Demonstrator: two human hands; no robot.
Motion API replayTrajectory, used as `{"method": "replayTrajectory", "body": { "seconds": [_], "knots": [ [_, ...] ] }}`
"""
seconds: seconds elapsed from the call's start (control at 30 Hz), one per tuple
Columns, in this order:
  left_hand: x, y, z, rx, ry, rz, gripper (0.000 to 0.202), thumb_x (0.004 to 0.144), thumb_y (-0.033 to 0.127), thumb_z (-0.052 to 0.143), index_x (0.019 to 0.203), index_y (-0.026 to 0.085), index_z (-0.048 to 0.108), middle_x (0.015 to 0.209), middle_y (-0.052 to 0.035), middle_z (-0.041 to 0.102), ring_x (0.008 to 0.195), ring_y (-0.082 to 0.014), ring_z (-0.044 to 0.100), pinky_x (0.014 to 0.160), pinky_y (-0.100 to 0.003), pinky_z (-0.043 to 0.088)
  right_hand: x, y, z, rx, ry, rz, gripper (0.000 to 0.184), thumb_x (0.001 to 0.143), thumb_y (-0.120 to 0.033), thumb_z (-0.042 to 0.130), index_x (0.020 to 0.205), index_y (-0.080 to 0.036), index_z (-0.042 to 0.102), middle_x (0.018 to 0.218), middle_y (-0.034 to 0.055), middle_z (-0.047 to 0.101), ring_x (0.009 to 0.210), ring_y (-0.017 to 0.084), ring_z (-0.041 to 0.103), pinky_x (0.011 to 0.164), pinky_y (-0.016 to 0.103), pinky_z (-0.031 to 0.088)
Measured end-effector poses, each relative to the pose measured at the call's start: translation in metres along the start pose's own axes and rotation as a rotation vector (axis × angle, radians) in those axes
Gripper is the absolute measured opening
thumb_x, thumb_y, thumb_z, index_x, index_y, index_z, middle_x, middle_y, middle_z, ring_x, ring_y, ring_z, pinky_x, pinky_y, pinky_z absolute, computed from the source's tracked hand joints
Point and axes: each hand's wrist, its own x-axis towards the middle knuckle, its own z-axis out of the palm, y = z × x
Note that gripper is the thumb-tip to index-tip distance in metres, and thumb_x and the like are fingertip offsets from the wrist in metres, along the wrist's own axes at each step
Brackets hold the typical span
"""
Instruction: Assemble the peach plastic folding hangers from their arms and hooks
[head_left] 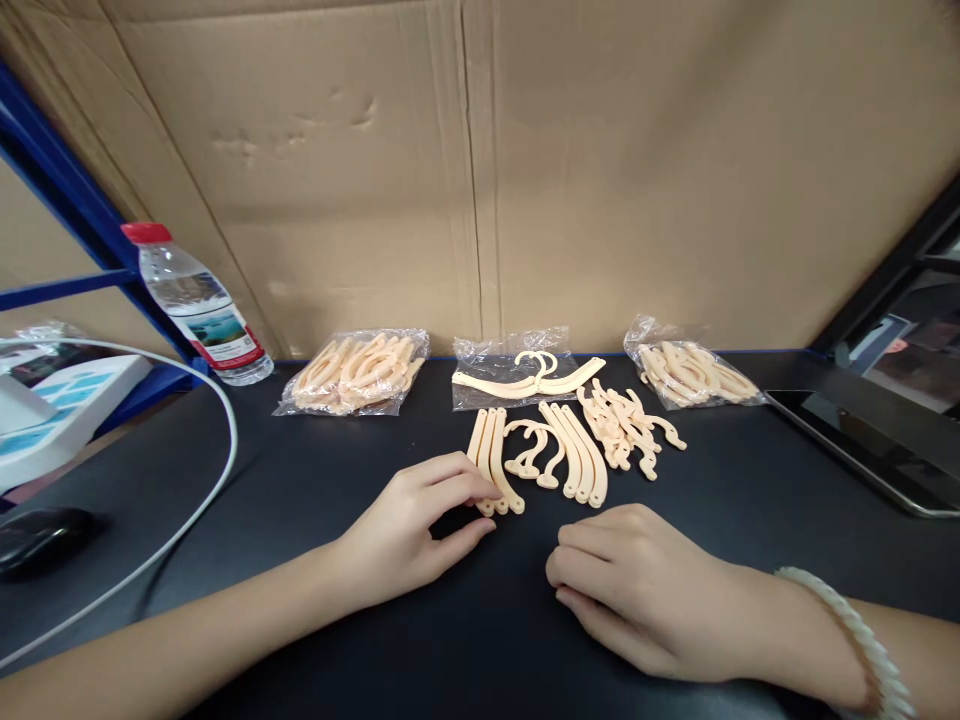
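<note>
My left hand [412, 530] rests on the black table [300, 500], thumb and fingers spread, fingertips touching the near ends of three straight peach plastic hanger arms [491, 462]. My right hand [637, 585] lies beside it with fingers curled under, nothing visible in it. Just beyond lie hook pieces [534, 450], curved arms [577, 450] and a loose pile of small hooks [626, 425]. An assembled hanger [529, 378] sits on a clear bag.
Two clear bags of peach parts lie at the back left [352, 372] and back right [694, 375]. A water bottle [196, 305] leans at left, near a white cable [217, 470], a mouse [41, 535] and a tablet [862, 440]. Cardboard [480, 170] walls the back.
</note>
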Motion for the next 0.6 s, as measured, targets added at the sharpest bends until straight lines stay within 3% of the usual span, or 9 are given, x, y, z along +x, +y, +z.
{"method": "replayTrajectory", "body": {
  "seconds": [0.17, 0.6],
  "knots": [
    [-0.0010, -0.0004, 0.0004, 0.026, 0.063, 0.040, 0.020, 0.086, 0.008, 0.059, 0.103, 0.015, 0.065, 0.084, -0.0040, 0.063, 0.073, -0.0120, 0.059, 0.068, -0.022, 0.050, -0.0022, 0.0019, -0.0002, 0.006, 0.008, -0.021, 0.022, 0.096, -0.019, 0.036, 0.086, -0.018, 0.056, 0.073, -0.0006, 0.052, 0.059, 0.014, 0.040, 0.054, 0.029, 0.030],
    [-0.0015, -0.0008, 0.0018, 0.094, 0.063, 0.039, 0.018, 0.087, 0.008, 0.058, 0.102, 0.015, 0.065, 0.079, -0.0027, 0.060, 0.069, -0.0113, 0.054, 0.064, -0.022, 0.045, -0.0026, 0.0013, 0.0018, 0.011, 0.076, -0.023, 0.022, 0.094, -0.016, 0.039, 0.086, -0.017, 0.060, 0.072, 0.0006, 0.054, 0.061, 0.015, 0.042, 0.056, 0.029, 0.032]
  ]
}}
